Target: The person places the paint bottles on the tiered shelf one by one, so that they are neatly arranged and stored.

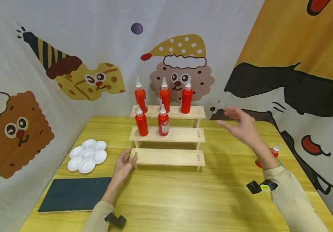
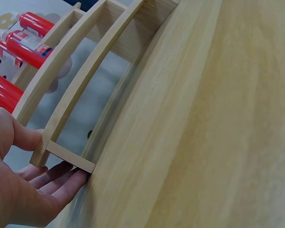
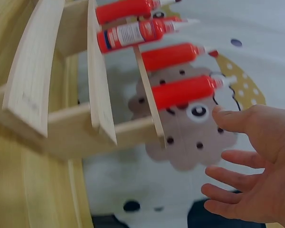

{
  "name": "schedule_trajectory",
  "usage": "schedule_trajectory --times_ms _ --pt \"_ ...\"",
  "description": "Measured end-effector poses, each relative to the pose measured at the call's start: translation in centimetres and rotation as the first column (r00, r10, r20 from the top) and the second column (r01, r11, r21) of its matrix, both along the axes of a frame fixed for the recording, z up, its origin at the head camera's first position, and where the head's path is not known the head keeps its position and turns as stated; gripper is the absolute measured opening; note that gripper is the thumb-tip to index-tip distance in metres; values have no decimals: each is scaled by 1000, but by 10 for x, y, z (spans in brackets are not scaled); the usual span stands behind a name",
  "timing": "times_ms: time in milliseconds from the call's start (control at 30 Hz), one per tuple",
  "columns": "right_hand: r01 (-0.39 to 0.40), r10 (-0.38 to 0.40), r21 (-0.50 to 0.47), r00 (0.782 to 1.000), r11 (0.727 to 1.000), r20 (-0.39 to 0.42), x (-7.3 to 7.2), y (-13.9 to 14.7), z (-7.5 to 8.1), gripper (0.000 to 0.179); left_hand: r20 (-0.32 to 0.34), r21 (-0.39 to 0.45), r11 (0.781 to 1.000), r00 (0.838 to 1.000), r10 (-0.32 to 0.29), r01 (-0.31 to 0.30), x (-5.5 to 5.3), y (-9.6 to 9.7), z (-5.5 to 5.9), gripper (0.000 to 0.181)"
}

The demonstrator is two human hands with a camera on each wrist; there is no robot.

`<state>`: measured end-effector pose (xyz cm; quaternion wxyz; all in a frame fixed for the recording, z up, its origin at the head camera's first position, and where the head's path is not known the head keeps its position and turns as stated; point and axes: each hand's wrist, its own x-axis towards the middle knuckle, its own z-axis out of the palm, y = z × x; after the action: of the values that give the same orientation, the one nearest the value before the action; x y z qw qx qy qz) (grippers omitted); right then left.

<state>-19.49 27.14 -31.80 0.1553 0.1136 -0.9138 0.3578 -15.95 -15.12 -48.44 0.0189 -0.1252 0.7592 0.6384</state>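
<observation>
A three-step wooden shelf stands on the table. My left hand holds the left end of its lowest step, thumb on top and fingers around the side support, as the left wrist view shows. Three red squeeze bottles with white nozzles stand on the top step, among them the rightmost bottle. Two more, including a labelled bottle, are upright on the middle step; the lowest step is bare. To the right of the shelf my right hand is raised in the air, fingers spread, holding nothing and apart from the bottles.
A white flower-shaped palette lies on the table's left side, with a dark flat board in front of it. Behind my right forearm, another red bottle is partly hidden. A printed cloth hangs behind the table.
</observation>
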Motion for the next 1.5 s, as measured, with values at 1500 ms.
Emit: schedule_trajectory --times_ms 1500 --pt "405 -400 60 851 913 341 65 140 -102 77 0 40 999 1000 1 -1 4 1 3 56"
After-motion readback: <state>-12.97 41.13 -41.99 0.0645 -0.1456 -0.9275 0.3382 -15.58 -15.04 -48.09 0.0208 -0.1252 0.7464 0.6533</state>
